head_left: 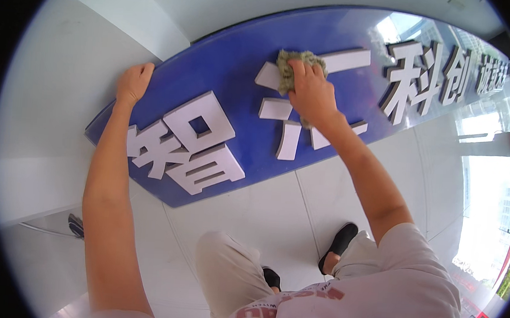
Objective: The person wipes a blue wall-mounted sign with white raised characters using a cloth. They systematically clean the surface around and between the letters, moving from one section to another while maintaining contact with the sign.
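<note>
A long blue sign board (pixel 254 44) with thick raised white characters (pixel 201 123) stretches from left to right in front of me. My left hand (pixel 135 81) is closed at the board's upper left edge, its fingertips hidden behind it. My right hand (pixel 314 95) presses a crumpled grey-green cloth (pixel 286 72) against the board, on the second large character. Part of the cloth lies under the palm and cannot be seen. A bit of it shows below the wrist.
Behind the board's left end rises a pale wall (pixel 65 86). Light floor tiles (pixel 252 203) lie below, with my legs and dark shoes (pixel 339 244) on them. A dark object with a cable (pixel 76 225) sits at the lower left. Bright glass (pixel 492 193) is at the right.
</note>
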Demonstrator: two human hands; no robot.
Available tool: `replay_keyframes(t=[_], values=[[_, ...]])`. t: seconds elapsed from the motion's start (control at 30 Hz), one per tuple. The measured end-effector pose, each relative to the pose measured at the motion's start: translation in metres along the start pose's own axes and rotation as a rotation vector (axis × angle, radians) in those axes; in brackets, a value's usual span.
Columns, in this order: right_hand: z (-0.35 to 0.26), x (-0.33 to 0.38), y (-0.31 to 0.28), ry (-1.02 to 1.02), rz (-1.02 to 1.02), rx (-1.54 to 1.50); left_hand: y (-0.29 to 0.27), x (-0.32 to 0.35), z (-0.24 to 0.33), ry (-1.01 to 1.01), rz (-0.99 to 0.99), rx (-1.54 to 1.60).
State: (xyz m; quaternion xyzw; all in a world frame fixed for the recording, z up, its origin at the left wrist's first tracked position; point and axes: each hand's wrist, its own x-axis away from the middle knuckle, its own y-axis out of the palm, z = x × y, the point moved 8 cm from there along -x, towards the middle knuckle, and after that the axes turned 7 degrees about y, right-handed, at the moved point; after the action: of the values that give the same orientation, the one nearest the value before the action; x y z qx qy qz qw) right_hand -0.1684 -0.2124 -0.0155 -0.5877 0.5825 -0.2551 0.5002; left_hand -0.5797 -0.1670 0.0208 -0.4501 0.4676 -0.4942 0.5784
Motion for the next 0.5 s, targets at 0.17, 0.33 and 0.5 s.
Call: replay_keyframes(t=[0.17,0.33,0.5], values=[[0.013,0.02,0.004,0.178,-0.205,-0.02,-0.004,0.005,0.001,-0.036,-0.029,0.009],[-0.005,0.024,-0.013,0.042,0.001,-0.284,-0.006,0.01,0.009,-0.028,-0.022,0.042],[-0.051,-0.029,-0.002,-0.168,-0.017,-0.172,-0.003,0.006,0.011,-0.011,-0.042,0.065]])
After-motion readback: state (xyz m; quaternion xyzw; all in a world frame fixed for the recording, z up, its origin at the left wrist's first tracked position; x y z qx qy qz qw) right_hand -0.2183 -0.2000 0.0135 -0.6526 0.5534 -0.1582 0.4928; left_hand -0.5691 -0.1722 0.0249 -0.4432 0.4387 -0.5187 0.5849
